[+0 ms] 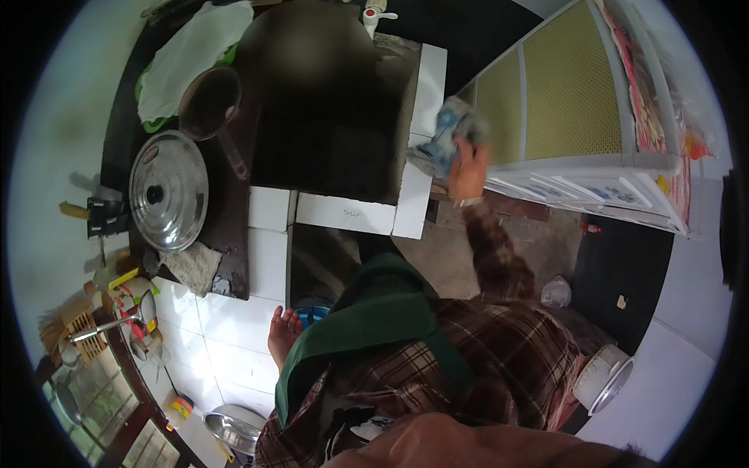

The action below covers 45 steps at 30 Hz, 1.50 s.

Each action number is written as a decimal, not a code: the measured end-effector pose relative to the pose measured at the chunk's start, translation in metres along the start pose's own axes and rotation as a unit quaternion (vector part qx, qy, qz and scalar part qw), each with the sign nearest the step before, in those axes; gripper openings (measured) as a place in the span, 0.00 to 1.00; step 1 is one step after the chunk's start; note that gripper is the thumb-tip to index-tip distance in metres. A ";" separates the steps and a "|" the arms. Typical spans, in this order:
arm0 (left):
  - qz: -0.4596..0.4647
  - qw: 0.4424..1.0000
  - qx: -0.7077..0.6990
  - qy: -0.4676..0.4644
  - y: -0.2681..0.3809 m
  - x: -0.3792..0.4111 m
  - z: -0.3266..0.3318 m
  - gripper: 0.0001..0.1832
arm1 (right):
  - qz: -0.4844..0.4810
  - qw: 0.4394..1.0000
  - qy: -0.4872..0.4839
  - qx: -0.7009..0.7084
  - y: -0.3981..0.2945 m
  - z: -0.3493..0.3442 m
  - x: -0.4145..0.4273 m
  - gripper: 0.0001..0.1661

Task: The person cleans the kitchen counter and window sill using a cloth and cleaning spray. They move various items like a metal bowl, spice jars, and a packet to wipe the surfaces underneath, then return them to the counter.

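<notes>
My right hand [468, 169] grips a bunched blue-and-white cloth [447, 128], slightly blurred. The cloth lies against the white tiled edge [430, 90] of the dark basin-like recess [327, 152], on the side towards a cabinet. My left hand [285, 335] holds nothing. It is low beside the green apron [374, 327], with its fingers a little apart and turned up. Part of it is hidden by the apron. A tap [374, 22] with a white lever stands at the recess's far end.
Left of the recess, a dark counter holds a metal lid [169, 190], a ladle-like scoop [213, 105], a white cloth [193, 58] over a green basin and a rag [190, 266]. A mesh-panelled cabinet [570, 88] stands at right. A lidded pot [603, 380] is behind me.
</notes>
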<state>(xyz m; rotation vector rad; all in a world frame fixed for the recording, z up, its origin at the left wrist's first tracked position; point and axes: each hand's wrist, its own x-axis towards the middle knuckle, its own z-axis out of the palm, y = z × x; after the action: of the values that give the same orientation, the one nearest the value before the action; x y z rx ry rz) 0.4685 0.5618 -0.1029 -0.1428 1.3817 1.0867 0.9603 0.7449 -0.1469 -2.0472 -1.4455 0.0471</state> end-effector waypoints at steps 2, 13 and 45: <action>-0.007 1.000 0.023 -0.001 0.001 0.005 0.023 0.20 | 0.097 0.994 -0.011 0.052 -0.027 0.006 -0.060 0.30; -0.025 0.998 0.064 0.000 0.012 0.014 0.082 0.20 | 0.089 0.982 -0.109 -0.123 0.001 0.108 0.022 0.31; -0.022 0.995 0.078 0.062 0.024 0.039 0.147 0.24 | 0.091 0.990 -0.030 -0.108 0.094 0.187 0.256 0.32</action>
<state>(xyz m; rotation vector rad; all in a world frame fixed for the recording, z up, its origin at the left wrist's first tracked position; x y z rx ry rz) 0.5498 0.6916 -0.0853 -0.1276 1.5612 0.9433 1.0720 1.0330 -0.2643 -2.3693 -1.3438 0.0291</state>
